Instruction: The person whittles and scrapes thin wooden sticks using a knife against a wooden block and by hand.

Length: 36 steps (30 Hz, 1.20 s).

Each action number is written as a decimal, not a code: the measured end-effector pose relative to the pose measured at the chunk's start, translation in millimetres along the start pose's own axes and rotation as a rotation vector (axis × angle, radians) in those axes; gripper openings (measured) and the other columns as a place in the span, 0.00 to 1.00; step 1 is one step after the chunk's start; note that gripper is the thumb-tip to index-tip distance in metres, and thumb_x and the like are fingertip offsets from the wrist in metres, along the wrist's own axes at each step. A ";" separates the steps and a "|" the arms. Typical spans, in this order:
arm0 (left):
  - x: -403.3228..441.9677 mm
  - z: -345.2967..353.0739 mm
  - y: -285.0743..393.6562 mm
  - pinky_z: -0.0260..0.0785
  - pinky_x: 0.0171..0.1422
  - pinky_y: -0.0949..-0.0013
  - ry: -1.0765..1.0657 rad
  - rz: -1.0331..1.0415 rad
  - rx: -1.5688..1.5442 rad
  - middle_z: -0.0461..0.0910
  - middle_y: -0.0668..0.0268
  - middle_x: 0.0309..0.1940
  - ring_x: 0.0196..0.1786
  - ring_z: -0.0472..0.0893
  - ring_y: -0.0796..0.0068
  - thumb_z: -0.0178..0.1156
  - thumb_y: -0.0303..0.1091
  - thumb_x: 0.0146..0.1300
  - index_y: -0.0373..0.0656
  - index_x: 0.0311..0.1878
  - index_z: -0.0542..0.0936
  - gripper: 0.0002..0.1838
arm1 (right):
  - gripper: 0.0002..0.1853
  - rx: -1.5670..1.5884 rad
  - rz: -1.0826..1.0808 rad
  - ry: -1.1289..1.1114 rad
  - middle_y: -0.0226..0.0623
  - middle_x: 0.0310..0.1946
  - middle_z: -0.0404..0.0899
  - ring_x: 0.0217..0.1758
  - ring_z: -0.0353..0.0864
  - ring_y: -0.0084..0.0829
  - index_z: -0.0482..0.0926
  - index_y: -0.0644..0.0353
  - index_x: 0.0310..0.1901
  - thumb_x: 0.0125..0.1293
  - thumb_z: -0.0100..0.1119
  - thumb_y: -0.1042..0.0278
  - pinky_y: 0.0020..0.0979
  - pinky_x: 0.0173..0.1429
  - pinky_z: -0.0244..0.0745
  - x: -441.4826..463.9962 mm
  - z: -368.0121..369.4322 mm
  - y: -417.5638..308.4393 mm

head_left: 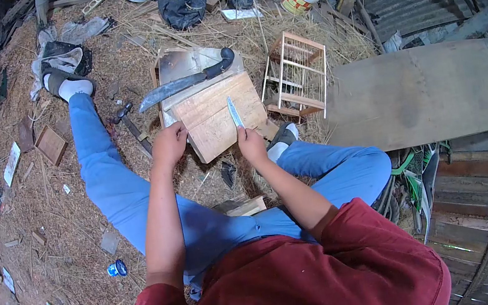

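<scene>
one wooden block (pixel 208 123) lies before us; our right hand (pixel 252 146) is closed round a small knife (pixel 234 115), its blade pointing away over the block's top; our left hand (pixel 168 145) is curled by the block's left edge, and we cannot tell whether it grips anything. just beyond lies a large black-handled machete (pixel 177 88); a slatted wooden frame (pixel 304 66) sits to the right, a hammer (pixel 135 131) to the left.

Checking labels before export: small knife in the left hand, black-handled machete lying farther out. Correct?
Not quite: the head view shows the small knife in the right hand. The black-handled machete does lie farther out.
</scene>
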<state>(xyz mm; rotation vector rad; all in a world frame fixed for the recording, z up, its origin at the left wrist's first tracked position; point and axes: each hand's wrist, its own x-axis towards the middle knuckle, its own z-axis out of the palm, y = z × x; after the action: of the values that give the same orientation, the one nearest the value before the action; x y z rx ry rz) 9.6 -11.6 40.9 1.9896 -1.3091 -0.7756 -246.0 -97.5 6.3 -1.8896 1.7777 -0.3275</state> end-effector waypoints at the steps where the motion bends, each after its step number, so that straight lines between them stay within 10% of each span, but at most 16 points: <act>1: 0.0 0.2 -0.3 0.75 0.43 0.46 0.010 0.005 -0.020 0.85 0.50 0.32 0.38 0.85 0.44 0.62 0.39 0.66 0.46 0.43 0.84 0.09 | 0.30 -0.006 -0.022 -0.022 0.63 0.32 0.82 0.40 0.83 0.63 0.84 0.69 0.34 0.77 0.47 0.45 0.55 0.48 0.77 4.9 -4.0 4.3; 36: -2.9 7.5 -3.4 0.74 0.40 0.46 0.080 0.000 -0.018 0.83 0.49 0.29 0.35 0.83 0.42 0.62 0.39 0.68 0.42 0.41 0.82 0.09 | 0.28 0.052 -0.051 -0.102 0.62 0.30 0.81 0.38 0.83 0.63 0.84 0.68 0.36 0.77 0.49 0.47 0.53 0.45 0.77 10.9 1.7 0.6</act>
<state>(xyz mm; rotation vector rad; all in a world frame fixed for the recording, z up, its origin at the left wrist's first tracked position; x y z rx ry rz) 4.8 -9.3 34.0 1.9856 -1.2527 -0.6981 -244.4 -107.9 2.7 -1.8837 1.6410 -0.2872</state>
